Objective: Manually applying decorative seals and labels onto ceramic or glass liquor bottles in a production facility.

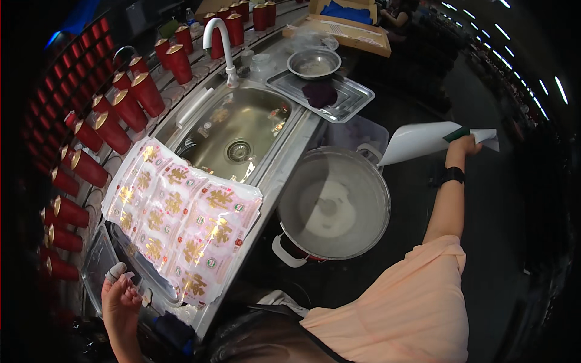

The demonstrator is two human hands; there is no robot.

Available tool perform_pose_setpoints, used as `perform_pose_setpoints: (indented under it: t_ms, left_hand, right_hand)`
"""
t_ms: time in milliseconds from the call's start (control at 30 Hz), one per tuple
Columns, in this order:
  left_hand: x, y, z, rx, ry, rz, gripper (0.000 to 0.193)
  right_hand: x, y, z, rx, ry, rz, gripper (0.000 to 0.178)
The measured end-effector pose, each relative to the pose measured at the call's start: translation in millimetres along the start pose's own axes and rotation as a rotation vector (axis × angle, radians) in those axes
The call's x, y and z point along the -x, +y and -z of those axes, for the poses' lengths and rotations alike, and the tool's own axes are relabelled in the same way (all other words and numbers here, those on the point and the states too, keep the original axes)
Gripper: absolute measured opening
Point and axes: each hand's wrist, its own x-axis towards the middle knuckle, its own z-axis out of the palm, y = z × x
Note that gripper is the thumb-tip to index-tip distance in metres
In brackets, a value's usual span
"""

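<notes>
My right hand, stretched out to the right, grips a curled white sheet with a dark green patch beside the fingers. The sheet's near end hangs by the rim of a large pot, whose inside shows a whitish round patch. At the lower left my left hand is raised with its fingers curled in; a grey cover wraps one fingertip. Whether those fingers pinch anything is hard to see. Just right of it lies a pink-and-white printed sheet with gold characters, draped over the counter beside the sink.
A steel sink with a white faucet is set into the counter. Many red cups with gold lids line the far left. A metal bowl and dark cloth sit on a tray. Another person is at the back.
</notes>
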Motion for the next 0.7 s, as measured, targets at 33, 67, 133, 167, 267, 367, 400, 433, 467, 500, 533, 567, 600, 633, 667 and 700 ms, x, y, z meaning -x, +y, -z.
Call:
perform_pose_setpoints:
  t_ms: [33,67,133,167,267,367,400,433,467,500,533,567,600,633,667,700]
  left_hand:
    - [-2,0,1,0.033,-0.013,0.001,0.036]
    - [-1,1,0,0.022,-0.006,0.003,0.036]
    - [0,3,-6,0.054,0.019,0.004,0.035]
    - [0,3,-11,0.042,0.020,0.009,0.035]
    - [-3,4,-23,0.046,-0.013,0.043,0.037]
    - [0,6,-35,0.043,-0.016,0.060,0.037]
    - [0,5,-36,0.035,-0.023,0.063,0.037]
    - [3,4,-37,0.040,-0.011,0.065,0.037]
    - [0,2,-38,0.052,-0.015,0.079,0.037]
    - [-4,-1,-41,0.072,-0.027,0.098,0.037]
    - [-3,-2,-43,0.065,-0.019,0.092,0.037]
    - [-1,-3,-44,0.083,-0.018,0.108,0.037]
    - [1,-3,-46,0.100,-0.013,0.123,0.037]
    - [2,-3,-47,0.103,-0.007,0.123,0.037]
    - [6,-1,-51,0.101,0.005,0.120,0.037]
    - [9,-1,-58,0.080,0.079,0.112,0.036]
  right_hand:
    - [-15,1,-5,0.035,-0.012,0.079,0.038]
    - [-10,1,-9,0.044,-0.010,0.070,0.038]
    - [-8,-1,-14,-0.029,-0.058,0.115,0.037]
    - [-9,1,-14,-0.020,-0.055,0.147,0.036]
    - [-40,31,-15,0.003,-0.060,0.191,0.033]
    - [-18,73,7,0.246,-0.117,0.134,0.032]
    - [-11,89,14,0.242,-0.103,0.052,0.035]
    - [6,106,21,0.343,-0.115,-0.056,0.038]
    - [4,125,31,0.309,-0.088,-0.152,0.039]
    - [-3,143,41,0.305,-0.111,-0.226,0.041]
    - [10,159,48,0.302,-0.125,-0.277,0.041]
    - [17,173,53,0.291,-0.121,-0.305,0.041]
    - [26,184,55,0.281,-0.118,-0.336,0.041]
    - [31,193,52,0.282,-0.123,-0.346,0.041]
    - [39,201,50,0.289,-0.171,-0.364,0.042]
    - [45,208,47,0.295,-0.220,-0.382,0.042]
